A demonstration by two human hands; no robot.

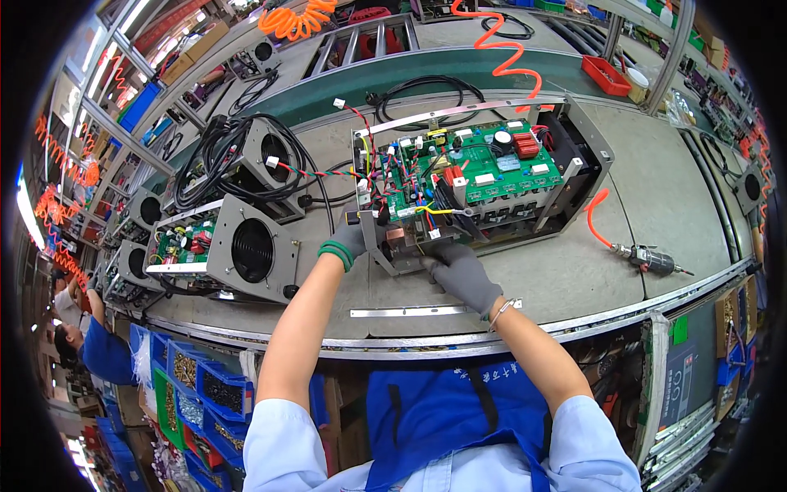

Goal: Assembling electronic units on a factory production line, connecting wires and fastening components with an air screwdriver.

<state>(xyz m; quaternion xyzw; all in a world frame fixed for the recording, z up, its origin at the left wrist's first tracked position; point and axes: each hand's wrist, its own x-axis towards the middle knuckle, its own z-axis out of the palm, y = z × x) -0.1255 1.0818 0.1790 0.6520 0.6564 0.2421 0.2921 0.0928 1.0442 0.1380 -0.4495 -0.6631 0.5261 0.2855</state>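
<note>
Head view: a grey bench (656, 193) bears an electronics unit (492, 174), orange hoses (297, 20) beyond.

A red tray (601, 78) sat at upper right; an orange coiled hose (288, 22) hung at top; blue bins (233, 416) stood lower left.

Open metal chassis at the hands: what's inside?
A green circuit board with red components, a yellow wire and, below the board's near edge, dark blocks. What lies farther under the board is covered by it.
</note>
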